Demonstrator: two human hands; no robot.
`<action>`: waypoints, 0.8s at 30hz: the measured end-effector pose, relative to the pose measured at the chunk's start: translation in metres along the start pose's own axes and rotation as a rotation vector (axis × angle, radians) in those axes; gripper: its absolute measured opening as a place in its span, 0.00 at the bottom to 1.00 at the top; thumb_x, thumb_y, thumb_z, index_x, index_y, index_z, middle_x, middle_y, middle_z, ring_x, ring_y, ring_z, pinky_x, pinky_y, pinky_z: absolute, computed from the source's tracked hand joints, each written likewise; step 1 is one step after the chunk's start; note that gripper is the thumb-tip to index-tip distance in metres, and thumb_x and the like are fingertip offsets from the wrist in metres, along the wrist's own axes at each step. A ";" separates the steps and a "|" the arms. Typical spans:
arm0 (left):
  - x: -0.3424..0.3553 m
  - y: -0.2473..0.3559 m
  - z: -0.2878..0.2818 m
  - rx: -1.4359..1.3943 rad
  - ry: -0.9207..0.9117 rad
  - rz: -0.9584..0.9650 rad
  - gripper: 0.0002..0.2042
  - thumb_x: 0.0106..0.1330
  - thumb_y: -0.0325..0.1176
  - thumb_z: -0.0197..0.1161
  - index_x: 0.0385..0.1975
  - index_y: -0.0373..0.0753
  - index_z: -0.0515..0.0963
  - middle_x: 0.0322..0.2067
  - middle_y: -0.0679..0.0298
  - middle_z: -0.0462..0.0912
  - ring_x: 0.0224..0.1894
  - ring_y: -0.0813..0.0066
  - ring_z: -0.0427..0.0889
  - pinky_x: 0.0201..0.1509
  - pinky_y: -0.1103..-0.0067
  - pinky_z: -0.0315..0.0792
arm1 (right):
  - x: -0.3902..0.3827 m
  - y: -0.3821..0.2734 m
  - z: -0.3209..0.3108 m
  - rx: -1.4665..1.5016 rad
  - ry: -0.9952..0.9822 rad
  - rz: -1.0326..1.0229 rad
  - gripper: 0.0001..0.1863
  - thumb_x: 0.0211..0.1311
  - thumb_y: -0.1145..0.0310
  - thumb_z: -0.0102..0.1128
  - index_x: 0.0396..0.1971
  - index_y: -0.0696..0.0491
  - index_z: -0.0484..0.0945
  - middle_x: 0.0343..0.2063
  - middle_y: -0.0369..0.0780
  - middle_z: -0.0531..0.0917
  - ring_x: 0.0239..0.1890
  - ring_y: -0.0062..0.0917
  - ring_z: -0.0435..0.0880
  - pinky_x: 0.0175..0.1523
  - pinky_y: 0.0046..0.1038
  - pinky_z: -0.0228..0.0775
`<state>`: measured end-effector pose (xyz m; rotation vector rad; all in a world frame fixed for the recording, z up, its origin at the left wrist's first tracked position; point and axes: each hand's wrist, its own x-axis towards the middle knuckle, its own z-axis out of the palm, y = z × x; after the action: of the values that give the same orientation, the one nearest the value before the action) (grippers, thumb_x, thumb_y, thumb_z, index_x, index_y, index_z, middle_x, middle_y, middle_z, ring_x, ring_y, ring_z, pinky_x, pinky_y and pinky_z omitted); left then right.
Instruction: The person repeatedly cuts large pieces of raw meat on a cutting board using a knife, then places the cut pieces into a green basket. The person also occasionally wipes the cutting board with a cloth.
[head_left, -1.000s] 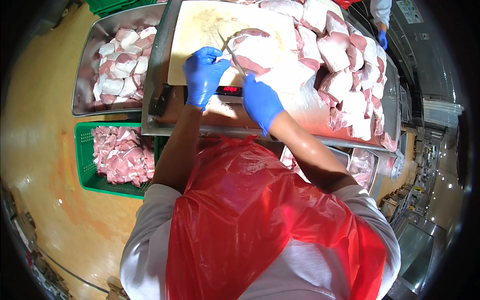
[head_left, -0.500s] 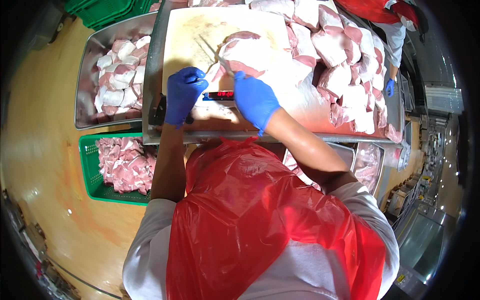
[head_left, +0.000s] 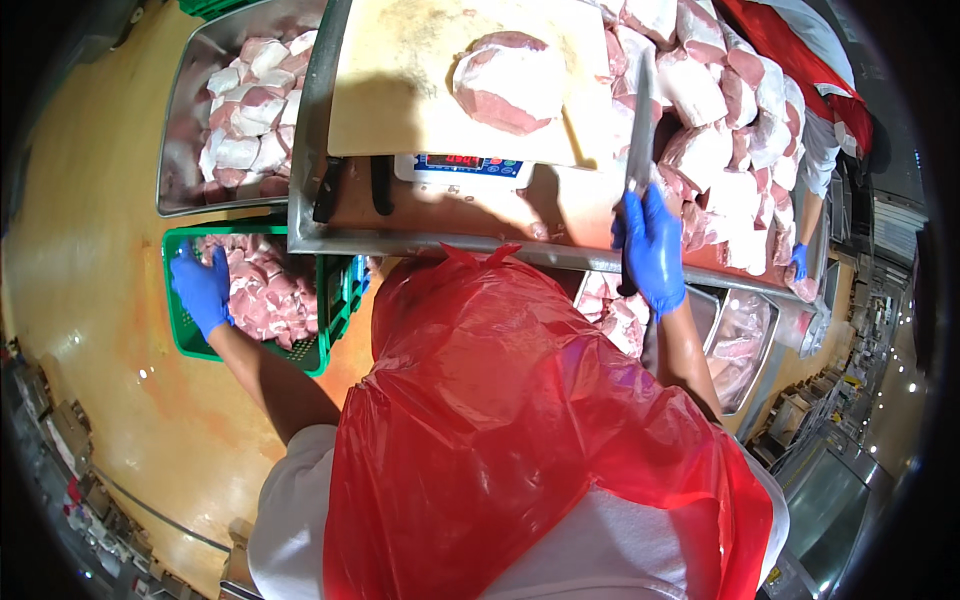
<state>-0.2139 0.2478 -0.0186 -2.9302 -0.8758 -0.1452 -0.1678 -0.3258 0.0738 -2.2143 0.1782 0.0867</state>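
Observation:
My left hand (head_left: 201, 287), in a blue glove, is over the left side of a green basket (head_left: 325, 300) filled with pink meat trimmings (head_left: 270, 290). Its fingers are apart and I see nothing in them. My gloved right hand (head_left: 655, 250) is closed round the handle of a knife (head_left: 641, 135) near the table's front edge, the long blade pointing away from me. On the pale cutting board (head_left: 395, 90) lies a large cut of meat (head_left: 510, 85) with a white fat side. A digital scale (head_left: 465, 168) with a lit red display sits partly under the board's near edge.
Fat-capped meat pieces (head_left: 700, 150) are heaped on the right of the metal table (head_left: 440, 243). A metal tub (head_left: 180, 140) of meat stands at the left. Two black handles (head_left: 382, 185) lie by the scale. At the far right, a co-worker's gloved hand (head_left: 799, 262) rests near the table edge.
My left hand has moved from the board down left to the green basket. My right hand has carried the knife right, off the meat. The cut now lies on the board untouched.

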 end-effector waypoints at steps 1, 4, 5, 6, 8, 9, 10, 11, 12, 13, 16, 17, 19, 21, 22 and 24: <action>0.010 0.017 -0.011 -0.450 0.026 0.034 0.17 0.67 0.29 0.63 0.54 0.32 0.77 0.47 0.57 0.84 0.46 0.71 0.82 0.53 0.74 0.76 | 0.016 -0.003 0.003 0.075 0.021 0.012 0.11 0.75 0.68 0.50 0.33 0.60 0.69 0.19 0.39 0.78 0.20 0.19 0.76 0.25 0.26 0.68; 0.042 0.103 -0.043 -1.161 0.030 0.277 0.19 0.66 0.32 0.65 0.55 0.32 0.77 0.48 0.58 0.84 0.49 0.73 0.81 0.54 0.76 0.74 | 0.051 -0.010 0.018 0.383 0.063 -0.052 0.10 0.77 0.64 0.47 0.39 0.55 0.70 0.23 0.35 0.74 0.23 0.17 0.76 0.29 0.24 0.74; 0.054 0.137 -0.044 -1.166 0.004 0.350 0.18 0.66 0.32 0.65 0.55 0.32 0.77 0.47 0.60 0.84 0.49 0.75 0.81 0.54 0.77 0.74 | 0.060 -0.010 0.024 0.476 0.105 -0.088 0.12 0.77 0.64 0.48 0.37 0.57 0.71 0.22 0.36 0.76 0.22 0.18 0.77 0.28 0.23 0.74; 0.063 0.167 -0.051 -1.157 -0.018 0.415 0.18 0.67 0.32 0.64 0.54 0.32 0.78 0.47 0.61 0.84 0.49 0.76 0.80 0.54 0.78 0.73 | 0.068 -0.011 0.029 0.576 0.134 -0.124 0.13 0.77 0.63 0.48 0.35 0.58 0.72 0.21 0.38 0.78 0.21 0.18 0.79 0.27 0.23 0.73; 0.072 0.221 -0.069 -1.305 -0.195 0.552 0.18 0.67 0.33 0.64 0.54 0.33 0.78 0.45 0.62 0.84 0.48 0.77 0.80 0.54 0.79 0.73 | 0.074 -0.013 0.032 0.636 0.099 -0.117 0.14 0.77 0.63 0.48 0.36 0.59 0.73 0.23 0.39 0.80 0.23 0.21 0.81 0.31 0.24 0.74; 0.073 0.240 -0.073 -1.329 -0.263 0.546 0.18 0.67 0.33 0.64 0.54 0.33 0.78 0.45 0.63 0.84 0.47 0.77 0.80 0.53 0.79 0.74 | 0.072 -0.014 0.034 0.606 0.102 -0.116 0.14 0.77 0.63 0.48 0.36 0.59 0.73 0.24 0.39 0.80 0.23 0.21 0.81 0.32 0.23 0.74; 0.075 0.257 -0.076 -1.354 -0.335 0.542 0.18 0.67 0.34 0.64 0.54 0.33 0.78 0.44 0.63 0.84 0.46 0.76 0.80 0.52 0.79 0.74 | 0.070 -0.013 0.035 0.575 0.108 -0.115 0.14 0.77 0.63 0.48 0.36 0.60 0.74 0.24 0.39 0.81 0.24 0.21 0.81 0.32 0.23 0.75; 0.075 0.270 -0.074 -1.382 -0.335 0.569 0.19 0.67 0.35 0.64 0.55 0.33 0.78 0.42 0.63 0.83 0.43 0.78 0.80 0.50 0.81 0.74 | 0.069 -0.005 0.037 0.609 0.084 -0.120 0.14 0.77 0.64 0.48 0.36 0.60 0.74 0.26 0.40 0.81 0.26 0.21 0.82 0.34 0.23 0.75; 0.074 0.283 -0.072 -1.376 -0.412 0.549 0.19 0.68 0.35 0.63 0.56 0.33 0.77 0.44 0.63 0.83 0.45 0.76 0.81 0.52 0.79 0.74 | 0.065 -0.002 0.038 0.684 0.066 -0.042 0.14 0.77 0.64 0.48 0.37 0.60 0.75 0.28 0.40 0.82 0.28 0.21 0.82 0.36 0.24 0.76; 0.072 0.295 -0.070 -1.367 -0.484 0.526 0.20 0.69 0.36 0.62 0.57 0.34 0.76 0.46 0.62 0.83 0.47 0.74 0.82 0.54 0.78 0.74 | 0.064 0.007 0.042 0.694 0.056 -0.037 0.14 0.76 0.64 0.49 0.39 0.61 0.75 0.30 0.41 0.83 0.30 0.23 0.83 0.39 0.25 0.78; 0.070 0.319 -0.043 -1.543 -0.771 0.475 0.19 0.69 0.34 0.63 0.57 0.34 0.76 0.50 0.57 0.83 0.51 0.66 0.82 0.57 0.73 0.75 | 0.066 0.020 0.050 0.692 0.007 -0.022 0.16 0.76 0.64 0.49 0.47 0.63 0.76 0.43 0.43 0.83 0.41 0.24 0.83 0.49 0.29 0.80; 0.073 0.323 -0.022 -1.294 -0.256 1.007 0.19 0.66 0.30 0.64 0.56 0.34 0.76 0.50 0.54 0.82 0.52 0.60 0.82 0.57 0.71 0.75 | 0.070 0.015 0.054 0.749 -0.015 0.018 0.16 0.76 0.65 0.48 0.48 0.63 0.76 0.45 0.43 0.82 0.43 0.24 0.82 0.51 0.30 0.80; 0.067 0.338 -0.010 -0.915 0.194 1.466 0.23 0.55 0.22 0.67 0.54 0.33 0.76 0.53 0.47 0.79 0.55 0.48 0.79 0.60 0.66 0.74 | 0.088 0.007 0.061 0.684 -0.029 -0.068 0.16 0.76 0.66 0.46 0.51 0.62 0.75 0.46 0.41 0.81 0.45 0.23 0.80 0.55 0.29 0.76; 0.063 0.343 -0.008 -1.006 0.077 1.387 0.21 0.57 0.24 0.64 0.54 0.37 0.77 0.54 0.48 0.78 0.56 0.52 0.77 0.59 0.69 0.73 | 0.104 -0.005 0.073 0.751 -0.054 -0.071 0.14 0.75 0.68 0.46 0.49 0.59 0.77 0.40 0.37 0.81 0.41 0.19 0.77 0.50 0.22 0.70; 0.058 0.342 -0.014 -1.032 0.120 1.405 0.19 0.62 0.28 0.61 0.54 0.41 0.78 0.54 0.49 0.78 0.56 0.55 0.77 0.58 0.72 0.73 | 0.111 -0.025 0.074 0.712 -0.074 -0.112 0.13 0.74 0.67 0.48 0.46 0.58 0.78 0.38 0.37 0.81 0.39 0.19 0.77 0.47 0.22 0.71; 0.028 0.350 -0.051 -1.867 -1.099 0.394 0.16 0.60 0.29 0.63 0.49 0.38 0.79 0.46 0.51 0.82 0.48 0.58 0.81 0.51 0.72 0.75 | 0.120 -0.045 0.071 0.512 -0.008 -0.291 0.14 0.71 0.64 0.55 0.46 0.60 0.78 0.36 0.41 0.83 0.38 0.26 0.80 0.46 0.29 0.74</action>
<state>-0.0011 -0.0343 0.0184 -4.7568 0.3695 1.7456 -0.0421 -0.2538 0.0515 -1.7071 -0.1183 -0.1015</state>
